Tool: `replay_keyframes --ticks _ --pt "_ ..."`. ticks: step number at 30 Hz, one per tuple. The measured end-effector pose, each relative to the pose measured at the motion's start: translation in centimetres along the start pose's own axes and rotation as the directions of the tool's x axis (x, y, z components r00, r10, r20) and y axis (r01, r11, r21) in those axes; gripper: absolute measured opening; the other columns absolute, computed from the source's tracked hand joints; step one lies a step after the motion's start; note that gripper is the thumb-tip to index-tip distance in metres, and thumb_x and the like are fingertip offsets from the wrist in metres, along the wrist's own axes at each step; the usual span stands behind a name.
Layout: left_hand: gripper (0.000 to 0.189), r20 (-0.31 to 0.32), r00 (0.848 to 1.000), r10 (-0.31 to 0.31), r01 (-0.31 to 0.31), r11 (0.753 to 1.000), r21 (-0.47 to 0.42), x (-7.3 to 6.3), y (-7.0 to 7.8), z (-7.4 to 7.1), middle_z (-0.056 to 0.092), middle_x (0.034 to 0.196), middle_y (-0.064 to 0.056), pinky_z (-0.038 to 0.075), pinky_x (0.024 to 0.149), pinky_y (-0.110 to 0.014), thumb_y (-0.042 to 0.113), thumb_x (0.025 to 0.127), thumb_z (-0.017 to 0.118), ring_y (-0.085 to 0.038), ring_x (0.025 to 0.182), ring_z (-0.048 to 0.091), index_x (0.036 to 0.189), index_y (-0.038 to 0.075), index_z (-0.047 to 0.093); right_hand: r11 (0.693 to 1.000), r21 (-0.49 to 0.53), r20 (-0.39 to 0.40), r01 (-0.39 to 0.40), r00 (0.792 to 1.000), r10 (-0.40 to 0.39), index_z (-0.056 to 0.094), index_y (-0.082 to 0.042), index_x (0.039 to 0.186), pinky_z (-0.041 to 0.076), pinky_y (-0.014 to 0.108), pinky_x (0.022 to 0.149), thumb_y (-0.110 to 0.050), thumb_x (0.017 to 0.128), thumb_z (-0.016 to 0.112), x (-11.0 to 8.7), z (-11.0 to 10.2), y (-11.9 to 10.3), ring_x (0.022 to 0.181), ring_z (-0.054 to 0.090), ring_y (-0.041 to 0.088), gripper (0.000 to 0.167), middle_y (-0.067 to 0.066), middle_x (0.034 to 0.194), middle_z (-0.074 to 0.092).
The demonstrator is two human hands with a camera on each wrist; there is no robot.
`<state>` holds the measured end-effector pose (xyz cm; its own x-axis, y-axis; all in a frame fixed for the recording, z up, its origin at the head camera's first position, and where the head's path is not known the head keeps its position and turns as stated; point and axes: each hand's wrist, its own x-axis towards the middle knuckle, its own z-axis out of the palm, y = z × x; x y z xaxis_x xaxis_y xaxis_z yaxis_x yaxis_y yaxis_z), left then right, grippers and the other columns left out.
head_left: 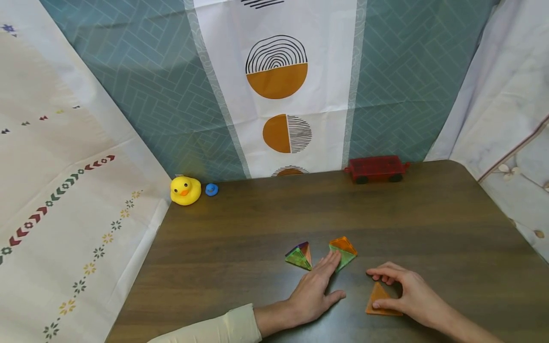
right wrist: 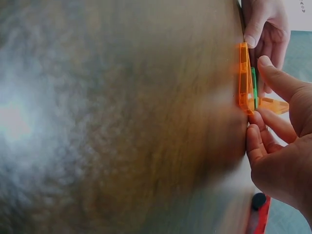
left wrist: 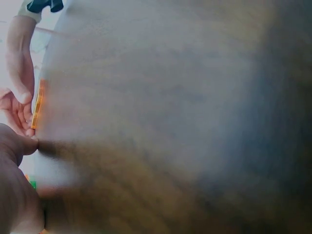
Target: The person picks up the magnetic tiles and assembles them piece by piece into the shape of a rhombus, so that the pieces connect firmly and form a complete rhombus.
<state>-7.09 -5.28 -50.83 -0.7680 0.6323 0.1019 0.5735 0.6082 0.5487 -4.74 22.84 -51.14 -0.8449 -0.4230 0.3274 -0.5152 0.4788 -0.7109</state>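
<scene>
My right hand (head_left: 413, 293) reaches around an orange triangle tile (head_left: 381, 302) on the table, the thumb over its near part and curled fingers by its far point. In the right wrist view, the translucent orange tile (right wrist: 244, 78) stands between thumb and fingertips. My left hand (head_left: 315, 290) lies with fingers extended, its fingertips over a green triangle tile (head_left: 345, 259) that adjoins an orange tile (head_left: 344, 244). Just left of those fingers sits a small cluster of green, purple and orange triangle tiles (head_left: 299, 256).
A yellow rubber duck (head_left: 185, 191) and a small blue duck (head_left: 211, 189) stand at the table's far left corner. Along the back edge is a red toy wagon (head_left: 376, 169) with black wheels. Patterned cloths (head_left: 171, 95) hang behind the brown wooden table (head_left: 240, 219).
</scene>
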Motion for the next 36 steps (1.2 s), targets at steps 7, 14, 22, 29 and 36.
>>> replay_keyframes --ticks 7,14,22,29,36 --pt "0.085 0.01 1.0 -0.011 0.011 1.0 0.003 0.1 -0.1 0.0 0.032 0.171 -0.01 0.035 0.123 -0.043 0.031 0.101 0.076 -0.024 0.156 0.033 0.167 0.005 0.03 0.997 -0.017 0.006 0.074 0.997 -0.074 0.074 -0.007 0.126 0.048 0.022 0.074 -0.023 0.071 0.098 -0.1 0.0 0.4 0.09 0.057 0.007 0.062 -0.003 0.112 0.069" --pt "0.085 0.011 1.0 -0.01 0.01 1.0 0.005 0.0 0.0 0.0 0.033 0.171 -0.009 0.034 0.124 -0.041 0.032 0.101 0.077 -0.023 0.157 0.032 0.167 0.005 0.03 0.998 -0.01 0.055 0.058 0.997 -0.057 0.075 -0.009 0.127 0.05 0.023 0.074 -0.026 0.074 0.098 -0.1 -0.4 0.6 0.09 0.057 0.006 0.06 -0.003 0.116 0.068" --pt "0.086 0.01 1.0 -0.003 0.003 1.0 0.004 -0.1 0.0 0.2 0.033 0.171 -0.009 0.034 0.123 -0.041 0.033 0.101 0.076 -0.024 0.157 0.032 0.167 0.005 0.03 0.998 0.013 0.126 0.058 0.99 -0.059 0.073 -0.011 0.131 0.052 0.022 0.079 -0.037 0.075 0.095 -0.3 -1.3 1.0 0.095 0.061 0.006 0.065 -0.003 0.122 0.067" --pt "0.084 0.017 1.0 -0.016 0.015 1.0 0.01 -0.1 0.1 0.1 0.032 0.172 -0.008 0.034 0.123 -0.041 0.034 0.102 0.075 -0.024 0.157 0.032 0.168 0.006 0.03 0.997 0.015 0.153 0.073 0.985 -0.075 0.071 -0.015 0.132 0.054 0.022 0.081 -0.041 0.076 0.094 -0.5 -1.6 1.3 0.099 0.063 0.006 0.066 -0.001 0.126 0.066" --pt "0.084 0.021 1.0 -0.014 0.014 1.0 0.012 -0.1 0.1 0.0 0.032 0.172 -0.008 0.036 0.123 -0.042 0.033 0.102 0.075 -0.024 0.156 0.033 0.168 0.006 0.029 0.996 0.016 0.177 0.088 0.98 -0.089 0.073 -0.016 0.13 0.051 0.017 0.087 -0.041 0.078 0.093 -0.6 -1.7 1.4 0.106 0.063 0.007 0.061 -0.002 0.126 0.065"
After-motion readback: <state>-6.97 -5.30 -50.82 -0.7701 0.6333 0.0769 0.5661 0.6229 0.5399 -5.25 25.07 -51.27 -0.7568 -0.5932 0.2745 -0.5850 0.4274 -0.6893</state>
